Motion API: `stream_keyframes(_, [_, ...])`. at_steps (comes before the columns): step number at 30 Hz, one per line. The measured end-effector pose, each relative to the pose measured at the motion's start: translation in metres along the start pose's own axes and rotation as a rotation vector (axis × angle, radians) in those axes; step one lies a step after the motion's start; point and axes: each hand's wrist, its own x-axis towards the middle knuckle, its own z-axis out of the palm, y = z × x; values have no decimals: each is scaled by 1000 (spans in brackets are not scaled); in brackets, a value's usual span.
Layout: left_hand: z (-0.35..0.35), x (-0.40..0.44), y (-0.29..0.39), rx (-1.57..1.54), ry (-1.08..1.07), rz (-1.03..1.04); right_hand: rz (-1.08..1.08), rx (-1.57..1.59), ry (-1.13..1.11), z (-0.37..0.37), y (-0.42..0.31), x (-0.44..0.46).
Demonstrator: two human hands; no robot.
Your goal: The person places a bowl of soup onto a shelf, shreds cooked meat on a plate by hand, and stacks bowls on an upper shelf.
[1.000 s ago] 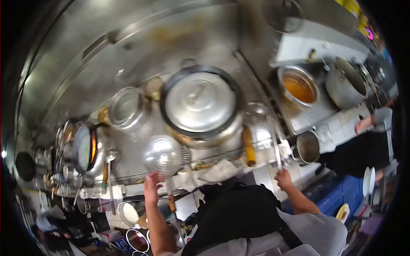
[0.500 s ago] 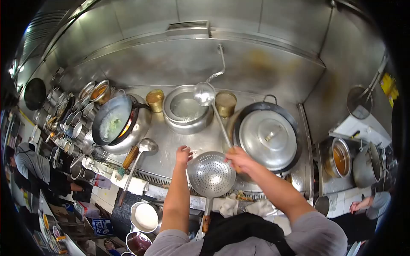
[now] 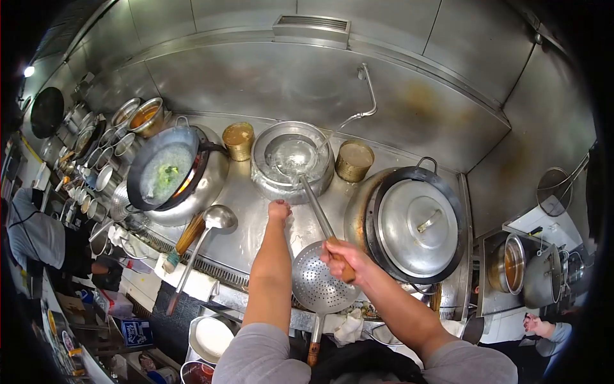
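Note:
My right hand (image 3: 352, 261) grips the wooden end of a long-handled ladle (image 3: 316, 208). Its bowl is down in the water of a round metal pot (image 3: 259, 169), where ripples blur its outline. My left hand (image 3: 279, 210) is closed in a loose fist just in front of that pot, with nothing seen in it. Below and between my forearms lies a perforated strainer (image 3: 325, 281), its wooden handle pointing toward me. To the left, a wok (image 3: 137, 185) holds bubbling liquid with green pieces, flame showing beside it. A second ladle (image 3: 219, 217) rests near a bamboo brush (image 3: 188, 235).
A lidded wok (image 3: 419, 224) sits on the right burner. Two brassy tins (image 3: 238, 141) flank the water pot, below a bent faucet (image 3: 369, 96). Several pots crowd the far left. A person (image 3: 35, 227) stands at left; another person's hand (image 3: 538, 325) shows at right.
The ladle's bowl has gone from above the pot's right rim down into the water. My left hand has moved forward to the pot, its fingers curled tighter. The view has shifted slightly.

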Motion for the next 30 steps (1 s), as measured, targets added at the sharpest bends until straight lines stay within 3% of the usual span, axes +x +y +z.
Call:
stream_keyframes(2, [2,32,-15,-15,21,58,-32,-69,-42,5,5,-22])
stream_keyframes(3, [-2,42,-16,317,8,79,-10,-92,-55,2,9,-30])
stream_keyframes(7, [-1,26,-14,236,-52,154,30,-69,-82,3,26,-61])
stream_keyframes(13, [-11,-48,-28,439,221,269,71,-9,-176,-8,56,-59])
stream_keyframes(14, [-10,-65,-31,271,137,200,77,-17,-171,-11,63,-57])
stream_keyframes(16, [7,-137,-8,-498,-104,-48,84,-22,-186,-18,80,-51])
stream_keyframes(18, [29,-235,48,-536,-157,-166,93,-68,-269,-22,98,-44])
stream_keyframes(20, [17,-234,31,-505,-158,-125,97,-6,-371,-22,97,-38])
stream_keyframes(22, [6,-238,27,-464,-165,-90,327,-107,-391,-33,74,3])
stream_keyframes(23, [1,-245,32,-372,-124,-91,238,-326,-355,-84,71,68])
stream_keyframes(24, [-4,-251,37,-279,-86,-90,-53,-354,-145,-89,67,131])
stream_keyframes(25, [-10,-255,38,-117,-44,-52,-212,-298,85,-71,44,164])
stream_keyframes(27, [-14,-277,44,25,9,7,-195,-449,278,-63,26,238])
stream_keyframes(29, [-23,-282,38,203,56,108,-616,-2129,179,-92,17,321])
stream_keyframes(30, [-29,-283,35,302,72,180,-524,-1917,349,-74,15,321])
